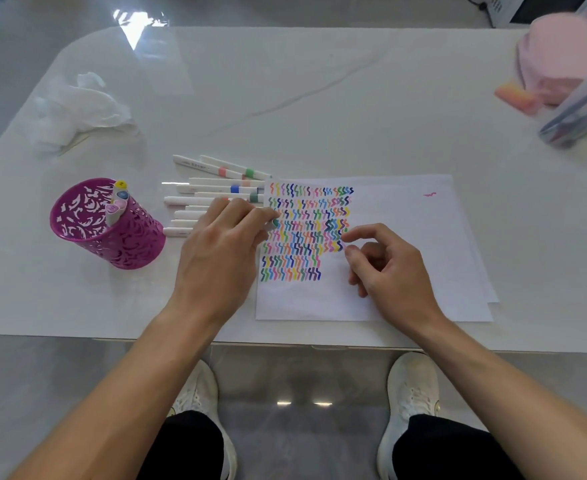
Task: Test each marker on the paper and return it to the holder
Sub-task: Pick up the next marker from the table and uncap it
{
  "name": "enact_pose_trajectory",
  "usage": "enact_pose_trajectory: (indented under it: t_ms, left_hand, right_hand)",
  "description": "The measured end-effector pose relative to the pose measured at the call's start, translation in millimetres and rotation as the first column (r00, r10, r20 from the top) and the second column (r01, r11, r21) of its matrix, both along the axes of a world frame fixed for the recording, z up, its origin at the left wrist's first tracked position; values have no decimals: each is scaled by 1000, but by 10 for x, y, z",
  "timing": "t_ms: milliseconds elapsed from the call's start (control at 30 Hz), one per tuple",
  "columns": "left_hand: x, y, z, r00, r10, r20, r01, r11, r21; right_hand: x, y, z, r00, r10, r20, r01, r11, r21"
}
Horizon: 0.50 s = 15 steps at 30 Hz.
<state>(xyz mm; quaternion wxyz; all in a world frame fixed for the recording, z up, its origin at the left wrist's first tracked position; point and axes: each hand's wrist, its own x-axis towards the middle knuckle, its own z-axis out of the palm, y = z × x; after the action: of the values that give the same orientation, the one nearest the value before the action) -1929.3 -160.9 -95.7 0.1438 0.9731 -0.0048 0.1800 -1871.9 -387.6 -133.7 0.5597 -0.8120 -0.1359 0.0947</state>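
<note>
A white paper sheet (406, 237) covered with rows of coloured squiggles lies at the table's front centre. Several white markers (216, 183) with coloured bands lie in a loose pile just left of it. A magenta cut-out holder (129, 237) stands further left with a few markers (119, 199) upright inside. My left hand (219, 247) reaches over the pile, its fingertips pinching a green-tipped marker (274, 224) at the paper's left edge. My right hand (385, 265) hovers over the paper with thumb and fingers loosely curled, holding nothing.
Crumpled white tissue (80, 109) lies at the back left. A pink object (559, 57), an orange-pink eraser-like block (517, 95) and a clear pencil case (579, 112) sit at the back right. The table's front edge (285, 342) runs just above my shoes.
</note>
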Motion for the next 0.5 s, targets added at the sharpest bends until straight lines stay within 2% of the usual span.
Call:
enact_pose_trajectory:
  t_ms: [233,367,433,500]
  left_hand:
    - [-13,-143,161,960,-69,273,88,994,-59]
    - [-25,-208,225,916,-43,399,106,985,-137]
    - [-32,-265,225,919,-22,395,130,960,-248]
    - [-38,-333,213,945,5,327,145,890,-433]
  right_hand:
    - [-57,37,45,995,19,103,-17,1000,-17]
    - [-81,65,87,966,12,260,3,998,-55]
    - [-83,72,112,937,34,348,-9,997,-72]
    - [-71,70,119,896,65,438,-24,995,-99]
